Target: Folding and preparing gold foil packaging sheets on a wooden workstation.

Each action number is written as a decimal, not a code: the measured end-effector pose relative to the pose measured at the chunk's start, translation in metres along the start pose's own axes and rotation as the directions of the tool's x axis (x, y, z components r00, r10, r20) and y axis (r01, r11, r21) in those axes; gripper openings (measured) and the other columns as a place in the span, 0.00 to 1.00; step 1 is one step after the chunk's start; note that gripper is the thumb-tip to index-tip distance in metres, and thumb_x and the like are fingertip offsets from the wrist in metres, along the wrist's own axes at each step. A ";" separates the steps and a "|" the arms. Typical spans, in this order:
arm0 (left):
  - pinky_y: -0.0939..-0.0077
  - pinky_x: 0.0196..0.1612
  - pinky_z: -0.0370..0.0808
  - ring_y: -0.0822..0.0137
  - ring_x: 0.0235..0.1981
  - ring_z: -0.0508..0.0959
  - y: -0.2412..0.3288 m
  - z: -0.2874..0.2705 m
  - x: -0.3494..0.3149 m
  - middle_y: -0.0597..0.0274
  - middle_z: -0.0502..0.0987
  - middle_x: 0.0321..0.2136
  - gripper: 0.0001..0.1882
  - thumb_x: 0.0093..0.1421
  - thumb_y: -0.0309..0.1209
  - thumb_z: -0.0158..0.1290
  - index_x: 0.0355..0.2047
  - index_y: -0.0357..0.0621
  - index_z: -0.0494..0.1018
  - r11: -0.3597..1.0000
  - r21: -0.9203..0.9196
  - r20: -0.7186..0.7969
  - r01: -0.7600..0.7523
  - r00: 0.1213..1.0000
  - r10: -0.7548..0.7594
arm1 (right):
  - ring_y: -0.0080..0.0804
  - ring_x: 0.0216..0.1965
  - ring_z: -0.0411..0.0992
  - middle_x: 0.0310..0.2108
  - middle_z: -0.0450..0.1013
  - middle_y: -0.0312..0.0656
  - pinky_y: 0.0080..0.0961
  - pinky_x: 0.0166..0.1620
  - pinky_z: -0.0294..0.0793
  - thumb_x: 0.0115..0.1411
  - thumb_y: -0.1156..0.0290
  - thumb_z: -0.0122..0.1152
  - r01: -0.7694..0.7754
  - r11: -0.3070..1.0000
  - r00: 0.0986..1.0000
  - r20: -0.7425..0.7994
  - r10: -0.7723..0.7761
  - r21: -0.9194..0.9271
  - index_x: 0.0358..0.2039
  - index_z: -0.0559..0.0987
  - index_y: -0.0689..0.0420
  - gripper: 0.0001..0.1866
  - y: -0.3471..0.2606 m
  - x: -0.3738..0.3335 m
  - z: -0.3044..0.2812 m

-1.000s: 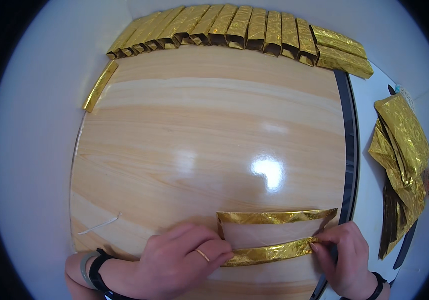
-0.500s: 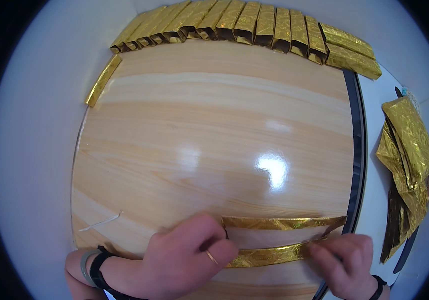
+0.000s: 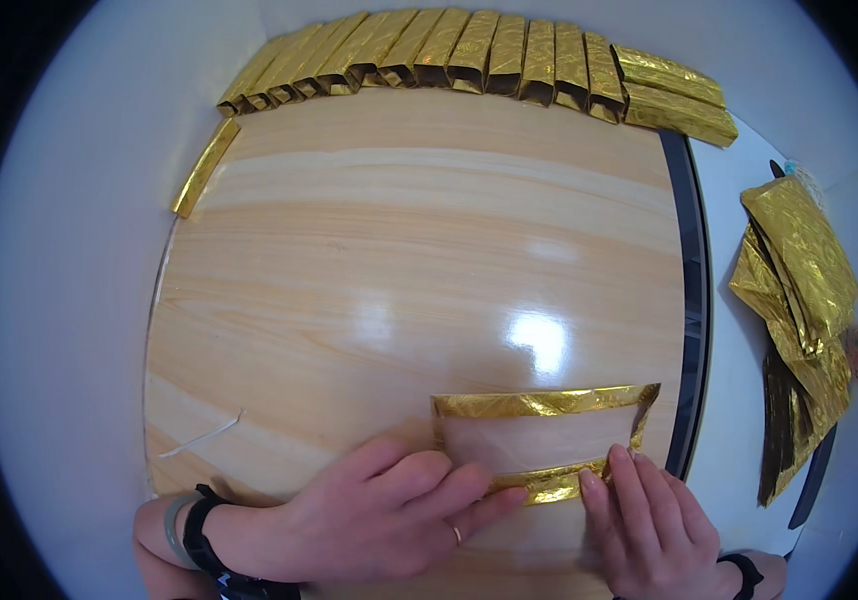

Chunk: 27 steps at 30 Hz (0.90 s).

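Observation:
In front of me lies a piece of gold foil paper (image 3: 549,403) with its gold edges raised and folded round a paler rectangle in the middle. At its near left part, my left hand (image 3: 404,515) is closed with bent fingers, one finger pressed along the near gold edge. My right hand (image 3: 654,520) pinches the near right corner of that edge between thumb and fingertips. The left fingertips partly hide the near left corner.
A row of folded gold paper boxes (image 3: 469,55) lines the table's far edge. One narrow gold piece (image 3: 207,168) lies at the left edge. A white strip (image 3: 204,435) rests near my left wrist. Stacked gold foil sheets (image 3: 804,265) lie on the white surface at right.
The gold foil paper has shifted slightly farther away and left, and its near edge now stands closer to the far one. My left fingers have straightened somewhat; my right hand has moved left.

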<state>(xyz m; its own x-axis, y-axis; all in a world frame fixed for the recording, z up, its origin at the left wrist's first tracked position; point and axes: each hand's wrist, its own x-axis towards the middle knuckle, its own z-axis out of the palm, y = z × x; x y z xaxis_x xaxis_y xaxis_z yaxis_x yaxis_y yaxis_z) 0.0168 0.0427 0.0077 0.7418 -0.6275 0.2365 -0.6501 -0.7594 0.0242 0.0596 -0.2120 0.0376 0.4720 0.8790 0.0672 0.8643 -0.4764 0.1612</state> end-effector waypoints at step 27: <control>0.83 0.32 0.66 0.75 0.34 0.67 0.004 -0.004 0.008 0.72 0.65 0.31 0.26 0.45 0.30 0.56 0.48 0.50 0.78 0.987 0.099 0.035 -0.127 0.992 0.124 | 0.53 0.54 0.70 0.52 0.67 0.66 0.39 0.56 0.71 0.55 0.71 0.53 -0.019 0.999 0.999 0.029 0.020 -0.034 0.56 0.72 0.61 0.26 -0.012 -0.005 0.012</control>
<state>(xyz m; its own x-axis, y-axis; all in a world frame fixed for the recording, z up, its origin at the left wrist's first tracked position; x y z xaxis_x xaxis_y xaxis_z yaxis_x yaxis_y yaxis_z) 0.0189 0.0352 0.0138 0.6605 -0.7227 0.2035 -0.7198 -0.6866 -0.1022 0.0490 -0.2110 0.0233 0.4940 0.8685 0.0415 0.8489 -0.4921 0.1930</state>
